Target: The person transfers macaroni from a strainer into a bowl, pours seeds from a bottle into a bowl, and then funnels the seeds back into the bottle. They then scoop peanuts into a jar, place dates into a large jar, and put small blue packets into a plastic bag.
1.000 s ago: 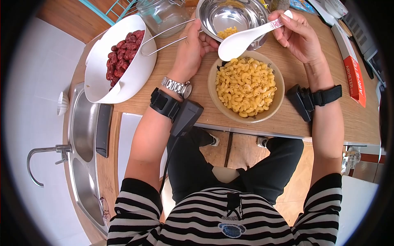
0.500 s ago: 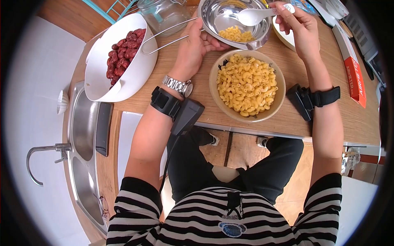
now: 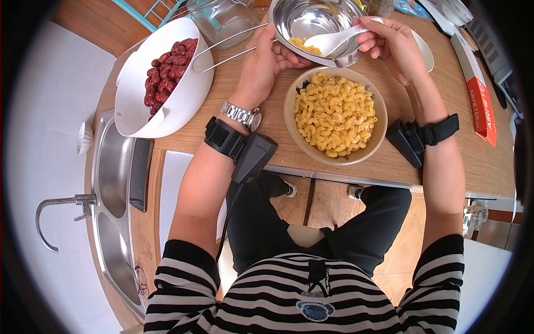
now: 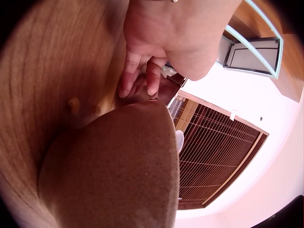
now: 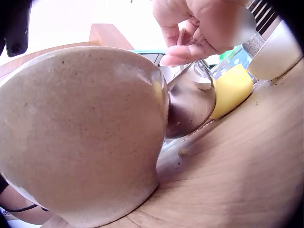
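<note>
My left hand point(image 3: 257, 69) holds a shiny steel bowl point(image 3: 289, 19) by its side, near its wire handle point(image 3: 233, 59); the bowl tips toward me. Between the fingers and thumb of my right hand point(image 3: 392, 47) is the handle of a white spoon point(image 3: 328, 42). The spoon's head is down inside the steel bowl, at a small heap of yellow macaroni point(image 3: 303, 45). Just in front stands a beige bowl point(image 3: 290, 114) heaped with macaroni point(image 3: 334, 117). In the right wrist view, the steel bowl point(image 5: 190, 104) leans behind the beige bowl point(image 5: 85, 123).
To the left, a white basket point(image 3: 192, 100) holds red dates point(image 3: 169, 78), with a glass jar point(image 3: 222, 22) behind it. A white dish point(image 3: 425, 53) sits beyond my right hand. Farther right lies a red box point(image 3: 482, 114). A steel sink point(image 3: 111, 167) is at the far left.
The spoon has moved from above the back of the beige bowl into the steel bowl, then down to the macaroni there. My left hand and the beige bowl stay almost in place.
</note>
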